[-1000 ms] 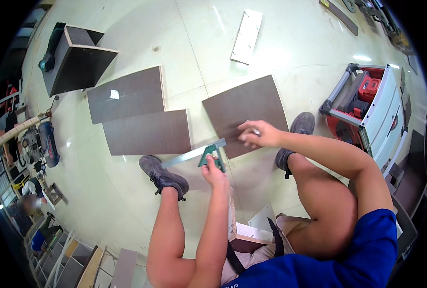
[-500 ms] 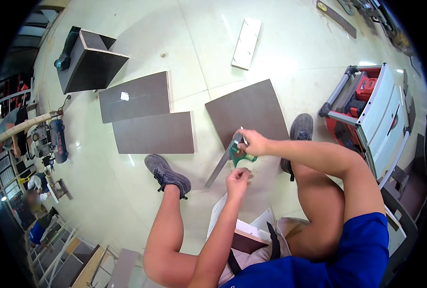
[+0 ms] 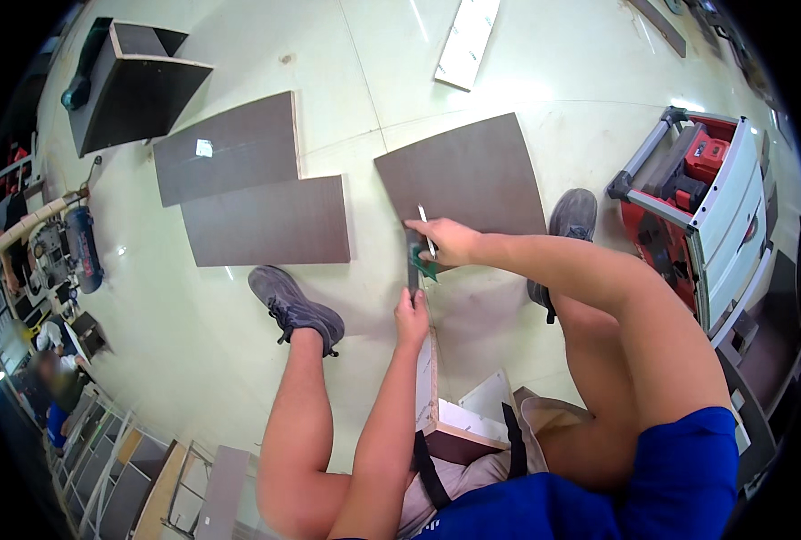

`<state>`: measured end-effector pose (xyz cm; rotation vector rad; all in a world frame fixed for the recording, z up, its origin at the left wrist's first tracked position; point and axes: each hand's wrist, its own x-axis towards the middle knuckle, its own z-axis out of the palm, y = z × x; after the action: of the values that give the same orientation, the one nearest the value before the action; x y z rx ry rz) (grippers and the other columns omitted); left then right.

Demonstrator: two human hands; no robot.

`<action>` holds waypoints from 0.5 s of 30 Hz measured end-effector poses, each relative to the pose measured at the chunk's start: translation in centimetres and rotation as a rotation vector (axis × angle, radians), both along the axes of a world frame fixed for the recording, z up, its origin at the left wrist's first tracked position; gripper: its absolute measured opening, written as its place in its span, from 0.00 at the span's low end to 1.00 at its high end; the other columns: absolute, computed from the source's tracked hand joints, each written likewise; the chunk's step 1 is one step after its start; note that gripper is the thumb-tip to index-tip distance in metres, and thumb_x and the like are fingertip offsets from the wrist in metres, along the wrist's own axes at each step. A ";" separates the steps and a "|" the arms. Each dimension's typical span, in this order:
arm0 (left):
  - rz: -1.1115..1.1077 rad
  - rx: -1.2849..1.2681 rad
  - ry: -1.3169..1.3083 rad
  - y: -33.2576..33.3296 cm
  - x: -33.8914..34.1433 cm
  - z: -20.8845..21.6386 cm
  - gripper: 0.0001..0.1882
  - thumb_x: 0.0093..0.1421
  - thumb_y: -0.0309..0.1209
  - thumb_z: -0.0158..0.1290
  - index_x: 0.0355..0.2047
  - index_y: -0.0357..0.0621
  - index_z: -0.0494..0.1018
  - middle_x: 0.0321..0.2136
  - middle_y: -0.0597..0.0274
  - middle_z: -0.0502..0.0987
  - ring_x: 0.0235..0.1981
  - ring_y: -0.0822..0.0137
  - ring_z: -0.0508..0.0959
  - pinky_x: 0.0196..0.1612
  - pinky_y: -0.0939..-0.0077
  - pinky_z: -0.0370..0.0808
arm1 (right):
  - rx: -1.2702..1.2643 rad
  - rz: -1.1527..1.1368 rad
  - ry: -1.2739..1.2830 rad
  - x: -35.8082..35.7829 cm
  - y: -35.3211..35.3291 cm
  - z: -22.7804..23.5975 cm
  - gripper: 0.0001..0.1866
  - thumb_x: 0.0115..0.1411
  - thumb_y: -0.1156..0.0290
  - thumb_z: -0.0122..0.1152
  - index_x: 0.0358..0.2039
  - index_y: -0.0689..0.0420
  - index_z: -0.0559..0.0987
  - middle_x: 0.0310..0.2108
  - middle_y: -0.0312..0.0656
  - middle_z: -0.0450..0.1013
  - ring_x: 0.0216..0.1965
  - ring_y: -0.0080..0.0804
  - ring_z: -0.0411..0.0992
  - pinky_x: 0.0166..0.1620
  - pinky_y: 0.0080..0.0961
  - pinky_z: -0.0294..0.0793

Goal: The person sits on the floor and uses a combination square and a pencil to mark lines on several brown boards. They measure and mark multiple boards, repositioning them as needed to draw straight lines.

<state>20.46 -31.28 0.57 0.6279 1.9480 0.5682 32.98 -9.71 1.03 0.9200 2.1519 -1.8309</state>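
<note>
My right hand (image 3: 450, 241) is closed on the upper end of a combination square with a green head and a grey metal blade (image 3: 413, 270). A slim white pen (image 3: 423, 216) sticks up between the same hand's fingers. My left hand (image 3: 410, 317) pinches the lower end of the blade, which points toward me. Below the left hand, between my legs, stands a partly built box (image 3: 468, 421) of white-faced boards with a brown front. Beyond my right hand a brown panel (image 3: 468, 171) lies flat on the floor.
Two brown boards (image 3: 270, 220) overlap at left, behind my left shoe (image 3: 297, 306). An open-sided brown box (image 3: 139, 90) with a dark tool against it stands far left. A white board (image 3: 468, 40) lies at the back. A red and grey table saw (image 3: 688, 207) sits at right.
The square has swung from a slant to nearly straight toward me and shifted left. My left hand has moved left and taken hold of its blade end. The whole view has shifted slightly.
</note>
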 end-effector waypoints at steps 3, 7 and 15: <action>0.117 0.115 0.085 -1.2 -1.1 -1.4 0.14 0.73 0.37 0.49 0.32 0.41 0.69 0.19 0.67 0.71 0.22 0.74 0.70 0.28 0.72 0.69 | 0.382 0.081 0.055 0.6 -0.1 0.7 0.39 0.59 0.65 0.67 0.68 0.57 0.63 0.64 0.50 0.67 0.65 0.50 0.64 0.66 0.44 0.65; 0.328 0.079 -0.063 -1.8 -1.6 -3.0 0.17 0.73 0.38 0.50 0.29 0.40 0.69 0.19 0.69 0.68 0.22 0.75 0.66 0.27 0.71 0.66 | 0.838 0.495 -0.046 7.4 -3.2 -1.3 0.36 0.61 0.64 0.62 0.70 0.50 0.64 0.75 0.41 0.53 0.75 0.43 0.50 0.74 0.52 0.49; 0.334 0.082 -0.182 -0.7 -0.8 -4.3 0.20 0.75 0.42 0.47 0.25 0.48 0.63 0.17 0.75 0.64 0.17 0.80 0.63 0.21 0.79 0.61 | 0.875 0.562 -0.099 5.6 1.4 -2.8 0.36 0.62 0.67 0.57 0.72 0.48 0.62 0.78 0.38 0.44 0.78 0.41 0.41 0.75 0.55 0.42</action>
<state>19.68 -31.96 -3.74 0.2874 1.8735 0.8852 38.62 -8.29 -1.79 0.3988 2.7703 -0.5572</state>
